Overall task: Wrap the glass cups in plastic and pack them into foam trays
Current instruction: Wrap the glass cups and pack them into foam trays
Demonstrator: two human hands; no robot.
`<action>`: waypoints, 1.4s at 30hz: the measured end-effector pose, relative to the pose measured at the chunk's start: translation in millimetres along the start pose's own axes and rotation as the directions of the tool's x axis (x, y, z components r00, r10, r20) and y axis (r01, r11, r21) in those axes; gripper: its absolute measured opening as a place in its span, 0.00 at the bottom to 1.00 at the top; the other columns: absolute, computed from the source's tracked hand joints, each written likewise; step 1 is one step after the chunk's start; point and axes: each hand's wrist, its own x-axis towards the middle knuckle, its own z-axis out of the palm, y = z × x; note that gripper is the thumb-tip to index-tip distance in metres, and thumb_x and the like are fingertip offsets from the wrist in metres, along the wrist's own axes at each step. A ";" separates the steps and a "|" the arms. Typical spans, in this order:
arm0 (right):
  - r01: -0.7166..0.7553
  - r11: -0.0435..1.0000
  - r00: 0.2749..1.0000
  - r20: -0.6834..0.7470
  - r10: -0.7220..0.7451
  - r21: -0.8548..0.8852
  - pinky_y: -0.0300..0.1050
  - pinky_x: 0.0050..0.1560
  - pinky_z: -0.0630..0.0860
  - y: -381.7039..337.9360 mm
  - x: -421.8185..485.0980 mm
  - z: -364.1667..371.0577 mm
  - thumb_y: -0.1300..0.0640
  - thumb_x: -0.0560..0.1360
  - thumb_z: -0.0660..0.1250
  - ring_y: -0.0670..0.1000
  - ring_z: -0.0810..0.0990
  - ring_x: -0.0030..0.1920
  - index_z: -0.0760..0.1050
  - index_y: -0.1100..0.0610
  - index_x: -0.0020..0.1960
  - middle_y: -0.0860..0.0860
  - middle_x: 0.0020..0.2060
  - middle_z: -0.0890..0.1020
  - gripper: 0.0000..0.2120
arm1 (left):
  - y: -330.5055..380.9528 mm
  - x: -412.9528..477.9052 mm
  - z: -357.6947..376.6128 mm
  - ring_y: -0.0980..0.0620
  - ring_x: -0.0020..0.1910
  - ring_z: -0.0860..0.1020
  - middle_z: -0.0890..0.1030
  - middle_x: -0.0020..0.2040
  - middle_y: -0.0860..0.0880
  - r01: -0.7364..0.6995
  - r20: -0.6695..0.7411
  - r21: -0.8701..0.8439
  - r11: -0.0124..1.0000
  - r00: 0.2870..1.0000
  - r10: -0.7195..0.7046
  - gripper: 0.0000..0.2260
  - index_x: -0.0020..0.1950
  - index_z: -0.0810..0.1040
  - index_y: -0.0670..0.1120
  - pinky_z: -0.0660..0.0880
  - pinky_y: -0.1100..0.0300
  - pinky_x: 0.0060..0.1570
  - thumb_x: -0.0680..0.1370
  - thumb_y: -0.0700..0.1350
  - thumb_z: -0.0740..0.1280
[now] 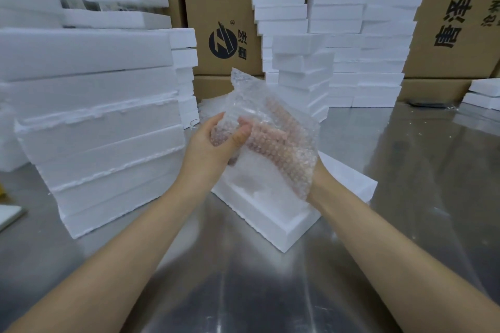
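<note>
**Bubble wrap in both hands, tray underneath not filled**

Bubble wrap [270, 116] is held up at centre frame, above an open foam tray [273, 222] that sits on the metal table [243, 292]. The left hand [213, 143] grips the wrap's left edge, thumb on the front and fingers curled behind. The right hand [315, 174] is under or inside the wrap, its fingers showing through the plastic, straight and spread, supporting it, not clenched. Whether a glass cup is inside the wrap cannot be told; no clear glass outline shows through the bubbles.

Progress, as a judgement: early in this cycle. The wrap looks loose and unfolded, upper corner sticking up, so wrapping is not finished. What shows of the tray's recess under the hands holds nothing, so packing this tray is still to do.

Closed foam stack [102, 143] fills the left of the frame, and these could be finished units, contents not visible. More foam pieces [351, 35] are stacked upper right, with cardboard boxes [221, 8] behind.
</note>
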 end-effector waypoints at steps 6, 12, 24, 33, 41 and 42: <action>-0.124 0.970 0.992 -0.058 0.114 -0.210 0.29 0.29 0.75 -0.4 -2.0 -8.3 0.72 0.79 0.54 0.36 0.79 0.27 0.71 0.56 0.42 0.45 0.29 0.81 0.15 | 0.5 -4.1 2.4 0.53 0.55 0.81 0.82 0.57 0.48 0.078 0.089 -0.082 0.994 0.994 -0.071 0.37 0.63 0.75 0.51 0.77 0.52 0.58 0.59 0.68 0.73; -0.165 0.915 0.983 0.016 0.184 -0.368 0.32 0.33 0.77 -15.9 -2.1 -13.6 0.65 0.81 0.57 0.40 0.80 0.29 0.79 0.59 0.33 0.46 0.24 0.81 0.21 | 6.4 -7.0 4.5 0.49 0.54 0.82 0.83 0.55 0.51 0.085 0.181 -0.200 0.976 0.982 -0.049 0.25 0.63 0.73 0.50 0.79 0.49 0.55 0.68 0.51 0.73; -0.103 0.921 0.952 0.231 0.200 -0.375 0.34 0.39 0.75 -25.1 17.8 -37.9 0.63 0.69 0.72 0.42 0.81 0.43 0.81 0.46 0.52 0.44 0.43 0.83 0.16 | 7.8 -6.6 4.8 0.45 0.58 0.80 0.81 0.59 0.42 0.150 0.176 -0.564 0.812 0.983 -0.059 0.25 0.67 0.73 0.37 0.79 0.57 0.53 0.73 0.46 0.71; 0.082 0.975 0.975 -0.188 -0.122 -0.206 0.38 0.39 0.78 -22.1 19.7 -33.5 0.74 0.72 0.64 0.51 0.81 0.39 0.78 0.62 0.48 0.55 0.42 0.83 0.10 | 6.7 -19.1 11.7 0.51 0.58 0.81 0.83 0.58 0.52 0.171 0.547 -0.136 0.976 0.834 -0.069 0.22 0.63 0.77 0.51 0.75 0.53 0.59 0.70 0.47 0.75; 0.089 0.902 0.992 0.120 -0.042 -0.423 0.50 0.51 0.67 -16.2 13.4 -5.5 0.46 0.75 0.64 0.57 0.72 0.42 0.72 0.69 0.45 0.62 0.36 0.73 0.23 | 13.7 -15.7 9.3 0.55 0.51 0.82 0.85 0.51 0.51 -0.075 0.216 -0.150 0.986 0.971 0.107 0.13 0.57 0.80 0.49 0.78 0.59 0.51 0.73 0.42 0.74; 0.085 0.919 0.994 0.091 -0.054 -0.385 0.54 0.51 0.67 -16.4 12.4 -4.4 0.47 0.75 0.66 0.57 0.71 0.42 0.71 0.71 0.45 0.62 0.37 0.72 0.24 | 14.6 -15.8 9.0 0.55 0.50 0.82 0.85 0.50 0.50 -0.098 0.223 -0.147 0.984 0.966 0.129 0.13 0.57 0.80 0.48 0.78 0.62 0.49 0.73 0.42 0.73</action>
